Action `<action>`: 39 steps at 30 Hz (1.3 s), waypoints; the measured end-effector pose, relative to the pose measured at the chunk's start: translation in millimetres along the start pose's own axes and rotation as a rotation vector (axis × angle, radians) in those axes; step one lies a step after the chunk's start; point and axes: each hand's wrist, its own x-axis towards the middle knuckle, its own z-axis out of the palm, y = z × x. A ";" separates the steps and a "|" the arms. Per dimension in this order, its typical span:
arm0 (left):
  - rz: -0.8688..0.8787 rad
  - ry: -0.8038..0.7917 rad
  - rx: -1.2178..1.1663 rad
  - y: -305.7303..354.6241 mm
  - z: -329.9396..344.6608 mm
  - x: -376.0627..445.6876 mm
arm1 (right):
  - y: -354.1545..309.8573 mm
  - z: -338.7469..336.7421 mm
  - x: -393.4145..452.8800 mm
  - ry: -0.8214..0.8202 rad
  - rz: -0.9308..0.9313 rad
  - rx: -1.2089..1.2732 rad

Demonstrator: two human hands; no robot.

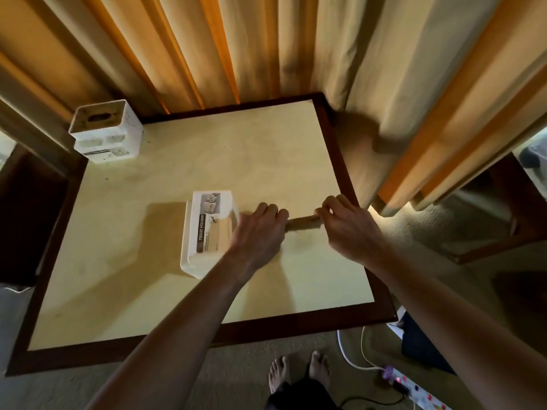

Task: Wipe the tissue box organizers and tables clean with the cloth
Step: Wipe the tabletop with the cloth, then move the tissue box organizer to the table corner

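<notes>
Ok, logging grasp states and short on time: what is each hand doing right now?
Left hand: fingers curled, gripping one end of the brown cloth.
Right hand: fingers curled, pinching the cloth's other end.

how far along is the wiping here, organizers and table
Early, by the look of it. Nothing plainly looks wiped: the table shows smudges and the far organizer looks speckled. In hand: the left hand and right hand hold a small brown cloth stretched between them above the tabletop. Left to do: both organizers, including the near one lying beside the left hand, and the table.
</notes>
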 end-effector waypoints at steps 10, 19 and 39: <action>0.155 -0.320 -0.022 42.0 67.7 -76.6 | -38.2 79.7 -99.5 -0.080 -0.031 0.076; 0.090 -0.430 -0.064 55.4 85.6 -92.4 | -51.1 96.4 -110.3 -0.175 0.083 0.101; -0.799 0.541 -0.421 3.0 16.2 -94.8 | -80.6 30.5 78.0 -0.170 0.244 0.719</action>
